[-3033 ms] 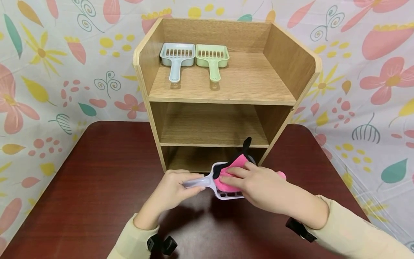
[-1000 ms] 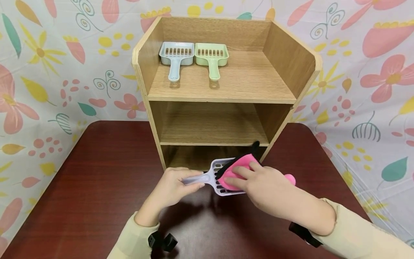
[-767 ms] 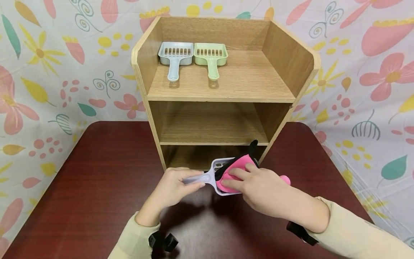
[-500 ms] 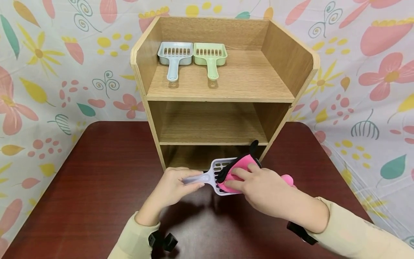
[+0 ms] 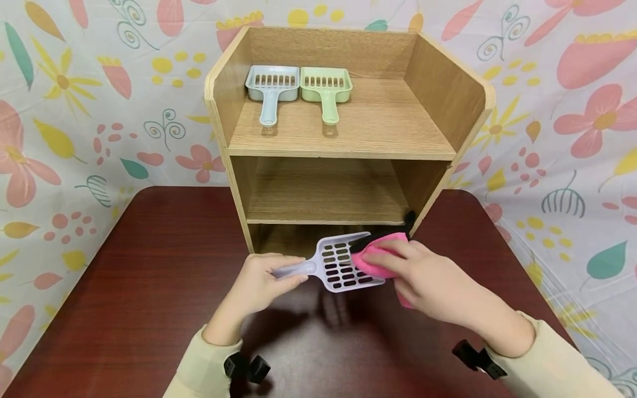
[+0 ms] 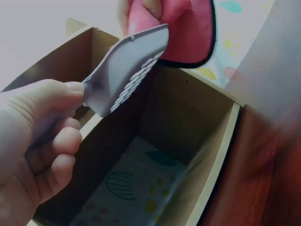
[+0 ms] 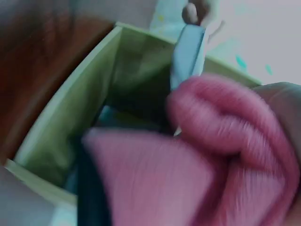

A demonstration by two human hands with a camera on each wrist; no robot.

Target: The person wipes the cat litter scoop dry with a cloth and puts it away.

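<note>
A pale lilac slotted litter scoop [image 5: 343, 265] is held up over the table in the head view. My left hand [image 5: 261, 282] pinches its handle, thumb on the near side; the left wrist view shows the scoop [image 6: 127, 66] side-on, with curled fingers [image 6: 66, 141]. In my right hand [image 5: 433, 276] is a bunched pink cloth [image 5: 380, 257] with black edging, at the right end of the scoop's slotted head. The pink cloth [image 7: 155, 179] fills much of the right wrist view, blurred. Part of the scoop's far right corner lies behind the cloth.
A wooden shelf unit [image 5: 343, 152] stands behind the hands. On its top board, at the left, sit a blue scoop [image 5: 271, 91] and a green scoop [image 5: 327, 91] in matching trays. The dark red table [image 5: 149, 287] runs beneath; a patterned cloth backdrop [image 5: 99, 110] hangs behind.
My right hand and the cloth have moved right and slightly up, uncovering most of the slotted head. The scoop has shifted slightly left and up and tilted.
</note>
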